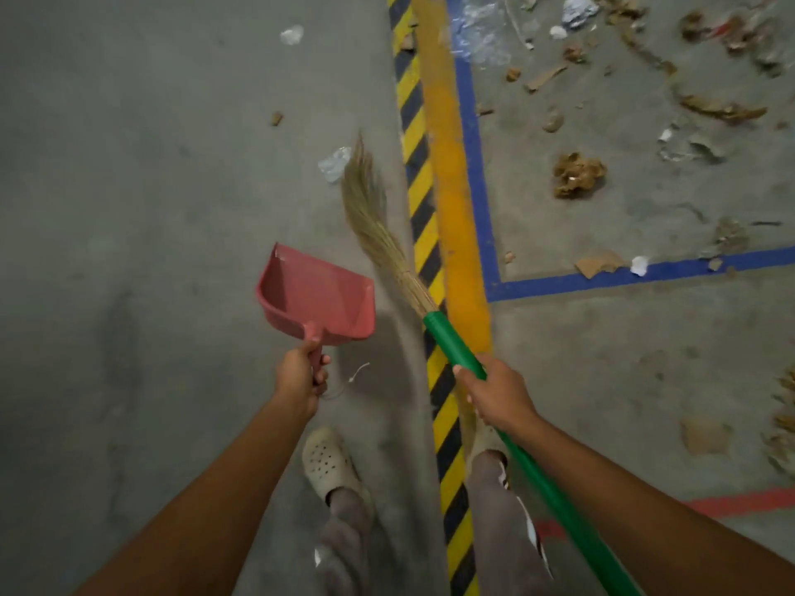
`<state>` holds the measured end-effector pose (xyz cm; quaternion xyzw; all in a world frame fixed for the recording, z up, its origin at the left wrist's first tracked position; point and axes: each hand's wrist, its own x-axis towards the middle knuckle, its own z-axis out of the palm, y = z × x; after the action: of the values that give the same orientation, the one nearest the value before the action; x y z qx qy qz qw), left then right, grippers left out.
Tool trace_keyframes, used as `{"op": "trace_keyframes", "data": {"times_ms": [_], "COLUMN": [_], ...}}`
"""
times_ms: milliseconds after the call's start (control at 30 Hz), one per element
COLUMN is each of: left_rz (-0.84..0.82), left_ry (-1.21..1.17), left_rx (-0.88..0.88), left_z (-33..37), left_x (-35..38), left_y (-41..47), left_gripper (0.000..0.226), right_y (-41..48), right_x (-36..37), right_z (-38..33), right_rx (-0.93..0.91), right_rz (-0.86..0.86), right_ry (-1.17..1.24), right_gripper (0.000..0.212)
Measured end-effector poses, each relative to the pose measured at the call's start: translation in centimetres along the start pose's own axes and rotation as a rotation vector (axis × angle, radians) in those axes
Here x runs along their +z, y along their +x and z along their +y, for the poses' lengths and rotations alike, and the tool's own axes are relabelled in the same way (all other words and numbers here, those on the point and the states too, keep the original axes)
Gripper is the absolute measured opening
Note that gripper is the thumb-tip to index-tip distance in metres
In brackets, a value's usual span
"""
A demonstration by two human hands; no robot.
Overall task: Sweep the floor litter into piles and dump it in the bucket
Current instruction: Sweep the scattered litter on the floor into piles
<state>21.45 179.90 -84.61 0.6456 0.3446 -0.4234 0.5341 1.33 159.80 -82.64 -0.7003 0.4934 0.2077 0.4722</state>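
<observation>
Left grip point(299, 378) is wrapped round the dustpan point(316, 294) handle, and the pan looks clear of the floor point(129, 165). Right grip point(499, 395) clasps the broom point(456, 346) on its green shaft, near the bristles — I judge that a sound hold for control. The litter point(578, 174) lies scattered on the floor beyond the striped line point(419, 200): cardboard scraps, crumpled film. It looks light and flimsy to me, apt to skitter — soft strokes. No bucket in view.

No words, numbers or brand marks can be read. The only signs lie on the grey concrete floor point(150, 165) — a yellow-and-black hazard stripe point(423, 195), an orange painted band point(451, 187) touching it, a blue boundary line point(477, 165) and a red line point(740, 501).
</observation>
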Motion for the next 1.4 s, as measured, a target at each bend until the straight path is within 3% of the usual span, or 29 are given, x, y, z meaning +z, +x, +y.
{"op": "trace_keyframes", "data": {"times_ms": [300, 533, 667, 800, 1000, 1100, 1233, 1400], "left_rz": [0.162, 0.184, 0.099, 0.054, -0.025, -0.05, -0.062, -0.044], "left_ry": [-0.168, -0.173, -0.125, -0.064, 0.085, 0.138, 0.228, 0.419], "left_rx": [0.019, -0.016, -0.029, 0.003, 0.065, 0.085, 0.119, 0.17], "left_z": [1.5, 1.4, 1.3, 1.6, 3.0, 2.8, 1.4, -1.6], "left_x": [-18.9, -23.7, -21.3, -16.8, -9.3, -5.3, 0.7, 8.4], "left_y": [2.0, 3.0, 3.1, 2.7, 2.1, 1.9, 1.4, 0.9], "left_gripper": [0.016, 0.018, 0.018, 0.014, 0.018, 0.018, 0.018, 0.031], "right_y": [-1.7, 0.0, 0.6, 1.6, 1.6, 1.3, 1.4, 3.1], "right_x": [13.7, 18.7, 16.4, 12.0, 4.3, 2.1, 0.2, -3.5], "right_z": [-9.0, -10.0, -7.9, -4.7, -0.7, 1.1, 3.8, 9.9], "right_rx": [-0.11, 0.125, 0.316, 0.461, 0.341, 0.257, 0.195, 0.317], "right_rz": [-0.198, -0.289, -0.178, 0.072, 0.379, 0.351, 0.144, -0.01], "right_ry": [-0.194, -0.29, -0.061, 0.228, 0.266, 0.173, -0.037, -0.085], "right_gripper": [0.034, 0.041, 0.039, 0.04, 0.042, 0.046, 0.038, 0.038]}}
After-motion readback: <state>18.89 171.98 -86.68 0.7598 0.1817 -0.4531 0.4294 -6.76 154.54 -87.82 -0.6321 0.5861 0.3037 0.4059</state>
